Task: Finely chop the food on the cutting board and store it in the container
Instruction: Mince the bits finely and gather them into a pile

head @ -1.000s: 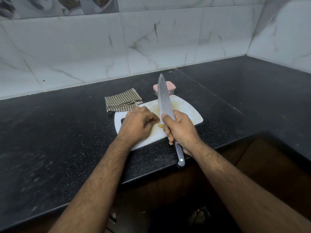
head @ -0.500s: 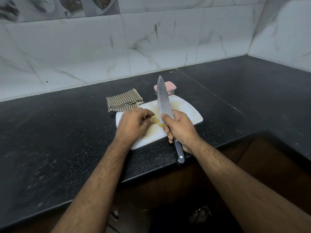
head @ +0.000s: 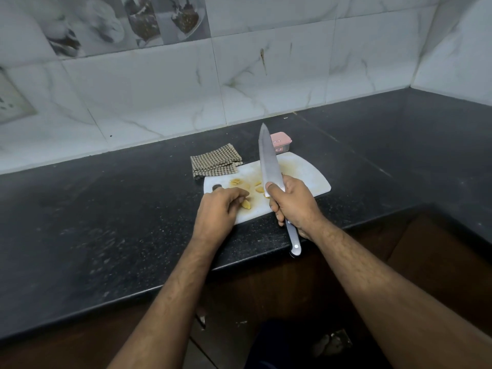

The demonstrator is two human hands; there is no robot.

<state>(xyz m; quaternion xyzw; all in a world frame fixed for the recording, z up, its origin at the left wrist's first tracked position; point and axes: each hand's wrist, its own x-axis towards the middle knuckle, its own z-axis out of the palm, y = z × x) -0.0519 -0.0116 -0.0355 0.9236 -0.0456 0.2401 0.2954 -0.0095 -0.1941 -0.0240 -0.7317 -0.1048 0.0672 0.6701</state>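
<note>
The left hand (head: 218,209) has drawn back toward the bench's front edge, fingers pinching one food piece (head: 245,205); the right hand (head: 291,205) keeps gripping the knife (head: 269,161), so chopping continues.

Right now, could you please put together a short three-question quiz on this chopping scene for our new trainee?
1. True or false: the right hand grips the knife with its blade tip raised off the cutting board.
2. What lies beside the board's far left corner? A) checked cloth B) sponge C) plate
3. Fill in: the container behind the board has a ____ lid.

Key: 1 true; 2 A, the checked cloth; 3 pink.
</note>
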